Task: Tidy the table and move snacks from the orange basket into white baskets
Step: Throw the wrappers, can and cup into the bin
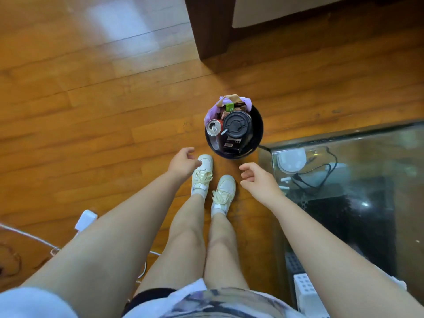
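Note:
I look straight down at a black trash bin [258,125] on the wooden floor. It holds a dark cup with a black lid and straw [236,127], a red drink can [214,127], brown paper and a purple bag. My left hand [182,164] hangs just left of the bin with fingers loosely curled and nothing in it. My right hand [258,180] hangs below the bin, fingers relaxed, also holding nothing. No orange or white snack basket shows fully; a white perforated corner [305,292] sits at the lower right.
A glass table [358,180] fills the right side, with a white round device and black cables beneath it. Dark wooden furniture [211,31] stands at the top. A white charger and cable [86,220] lie on the floor at left. My feet in white sneakers stand before the bin.

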`<state>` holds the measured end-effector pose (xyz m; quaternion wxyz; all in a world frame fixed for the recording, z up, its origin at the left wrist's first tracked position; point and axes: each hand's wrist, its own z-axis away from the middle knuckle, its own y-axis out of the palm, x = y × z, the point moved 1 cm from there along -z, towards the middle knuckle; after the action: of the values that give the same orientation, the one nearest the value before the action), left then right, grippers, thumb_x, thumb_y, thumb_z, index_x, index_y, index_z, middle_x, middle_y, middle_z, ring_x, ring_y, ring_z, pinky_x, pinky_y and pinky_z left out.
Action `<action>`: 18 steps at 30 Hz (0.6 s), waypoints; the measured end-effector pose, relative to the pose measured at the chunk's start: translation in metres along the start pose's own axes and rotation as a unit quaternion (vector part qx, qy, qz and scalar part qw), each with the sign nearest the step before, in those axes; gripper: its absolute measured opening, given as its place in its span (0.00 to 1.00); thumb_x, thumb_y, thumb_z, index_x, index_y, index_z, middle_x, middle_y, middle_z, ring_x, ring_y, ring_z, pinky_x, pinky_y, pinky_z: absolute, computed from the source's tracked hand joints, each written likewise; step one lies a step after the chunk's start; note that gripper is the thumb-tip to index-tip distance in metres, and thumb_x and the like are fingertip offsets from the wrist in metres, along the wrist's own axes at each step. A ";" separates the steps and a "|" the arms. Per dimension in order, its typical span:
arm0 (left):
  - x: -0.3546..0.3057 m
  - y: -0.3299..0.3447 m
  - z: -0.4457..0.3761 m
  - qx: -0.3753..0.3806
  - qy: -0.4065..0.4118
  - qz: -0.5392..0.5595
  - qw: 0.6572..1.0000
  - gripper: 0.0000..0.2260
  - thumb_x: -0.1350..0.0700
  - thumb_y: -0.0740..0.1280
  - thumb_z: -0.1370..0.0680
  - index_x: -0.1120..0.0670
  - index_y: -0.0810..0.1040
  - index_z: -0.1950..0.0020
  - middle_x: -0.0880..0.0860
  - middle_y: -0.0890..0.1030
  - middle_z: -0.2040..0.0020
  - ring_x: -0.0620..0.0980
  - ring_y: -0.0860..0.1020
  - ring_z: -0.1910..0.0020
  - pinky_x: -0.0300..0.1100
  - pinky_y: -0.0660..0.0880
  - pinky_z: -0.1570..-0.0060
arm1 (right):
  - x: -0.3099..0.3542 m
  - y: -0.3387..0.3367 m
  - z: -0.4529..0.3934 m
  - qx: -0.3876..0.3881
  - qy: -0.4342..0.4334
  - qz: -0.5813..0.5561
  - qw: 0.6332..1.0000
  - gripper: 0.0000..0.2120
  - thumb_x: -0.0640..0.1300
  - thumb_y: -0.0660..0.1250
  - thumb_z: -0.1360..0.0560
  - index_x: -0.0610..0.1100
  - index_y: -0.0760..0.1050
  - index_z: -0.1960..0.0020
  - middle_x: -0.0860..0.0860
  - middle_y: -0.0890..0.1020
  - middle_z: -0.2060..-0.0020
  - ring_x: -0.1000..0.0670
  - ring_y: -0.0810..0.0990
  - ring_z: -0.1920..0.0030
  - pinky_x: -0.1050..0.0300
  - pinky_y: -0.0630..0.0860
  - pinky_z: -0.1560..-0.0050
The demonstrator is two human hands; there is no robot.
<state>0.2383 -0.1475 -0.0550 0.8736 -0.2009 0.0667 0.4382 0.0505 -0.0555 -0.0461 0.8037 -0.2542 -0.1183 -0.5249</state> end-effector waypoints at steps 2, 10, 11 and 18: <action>0.006 -0.007 0.036 0.023 -0.026 0.023 0.999 0.19 0.61 0.63 0.23 0.57 0.68 0.31 0.58 0.77 0.39 0.51 0.76 0.53 0.42 0.71 0.60 | -0.002 -0.003 0.034 0.014 0.025 -0.001 1.000 0.16 0.39 0.63 0.27 0.50 0.72 0.40 0.52 0.77 0.51 0.52 0.76 0.50 0.58 0.72 0.50; 0.028 -0.027 0.168 0.046 -0.056 0.147 0.987 0.12 0.59 0.59 0.21 0.55 0.72 0.38 0.53 0.78 0.53 0.45 0.74 0.64 0.38 0.68 0.64 | 0.007 -0.024 0.146 -0.026 0.101 -0.031 0.994 0.11 0.39 0.63 0.25 0.47 0.71 0.44 0.46 0.79 0.54 0.48 0.79 0.54 0.51 0.76 0.48; 0.030 -0.031 0.181 0.045 -0.047 0.166 0.984 0.11 0.58 0.59 0.21 0.54 0.73 0.39 0.51 0.79 0.56 0.45 0.74 0.65 0.38 0.68 0.64 | 0.012 -0.025 0.154 -0.029 0.108 -0.041 0.993 0.11 0.39 0.63 0.25 0.47 0.71 0.44 0.45 0.79 0.55 0.48 0.78 0.57 0.52 0.76 0.51; 0.095 -0.082 0.250 -0.032 -0.055 0.333 0.941 0.05 0.61 0.62 0.22 0.58 0.75 0.57 0.54 0.73 0.68 0.42 0.69 0.85 0.31 0.64 0.82 | 0.069 -0.013 0.177 0.008 0.203 -0.121 0.972 0.06 0.44 0.63 0.24 0.41 0.73 0.51 0.47 0.76 0.66 0.52 0.66 0.74 0.63 0.62 0.80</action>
<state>0.3458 -0.0186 0.1684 0.6731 -0.1703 0.0676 0.7165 0.0814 -0.0196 0.1389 0.7434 -0.1202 0.0132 -0.6579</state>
